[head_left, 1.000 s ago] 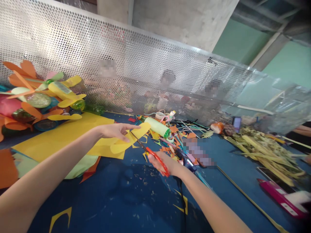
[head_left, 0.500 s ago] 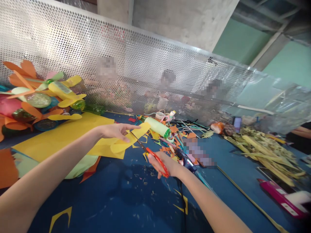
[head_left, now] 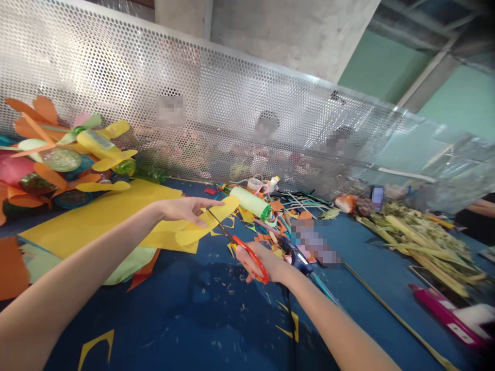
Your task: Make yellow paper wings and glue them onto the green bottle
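Observation:
My left hand (head_left: 188, 210) pinches a long yellow paper petal (head_left: 193, 233) with rounded ends, holding it above the table. In my right hand (head_left: 260, 260) is a pair of scissors with red handles (head_left: 253, 257); their dark blades reach up to the paper's edge close to my left fingers. Beneath my left arm lie large yellow paper sheets (head_left: 96, 219). Just past the petal, a bottle wrapped in pale green paper (head_left: 249, 202) rests on its side.
Paper flowers on plastic bottles (head_left: 64, 154) are heaped at left. Coloured scraps (head_left: 266, 237) and a dark glue gun (head_left: 296, 255) lie right of centre. Dried husks (head_left: 425, 237) and a magenta tool (head_left: 450, 314) sit farther right. People show behind a perforated metal panel (head_left: 232, 98).
Almost nothing differs. My right-hand fingers have shifted slightly on the scissor handles, while the petal and my left hand stay in place.

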